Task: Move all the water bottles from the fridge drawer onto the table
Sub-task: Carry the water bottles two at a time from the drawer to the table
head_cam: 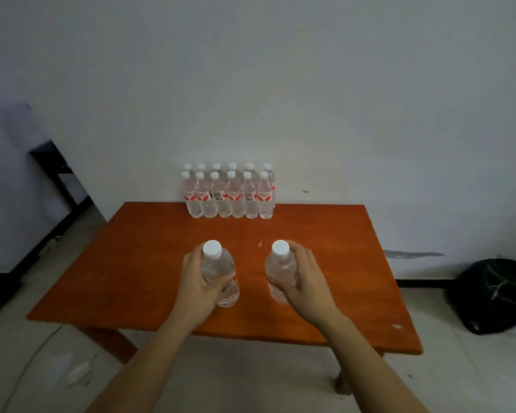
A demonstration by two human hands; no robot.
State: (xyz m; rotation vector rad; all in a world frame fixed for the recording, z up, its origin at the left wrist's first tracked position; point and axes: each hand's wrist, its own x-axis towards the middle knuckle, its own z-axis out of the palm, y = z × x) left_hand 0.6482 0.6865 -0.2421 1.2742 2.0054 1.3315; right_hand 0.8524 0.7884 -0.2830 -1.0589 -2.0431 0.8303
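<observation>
Plainly, on our left the desk (125, 263) has open floor beside its left edge, with a dark frame well apart against the wall.

Our left hand (195, 278) grips the left bottle (221, 275) round its middle, fingers (192, 259) curled about the clear body and the white cap upright above them. Its base is at the desk top or just over it; we cannot tell which.

Behind it, two rows of bottles (228, 195) stand upright at the far edge, touching one another and close against the wall.

Our right hand (309, 278) holds the right bottle (280, 272) the same way, fingers wrapped round the waist. The fridge drawer is not in view.

We judge these full bottles moderately heavy, with thin walls that give under a hard squeeze. They may be damp and slick from the cold. The mid-body hold near the label looks the safest one. The cap is too small for carrying.

For room, bare desk lies between the held pair and the rows, and more to either side. The near edge is just beside our wrists, so bottles set here should go further in. Pushing into the rows could topple them. A black bag (495, 296) sits on the floor, well clear at the right.
</observation>
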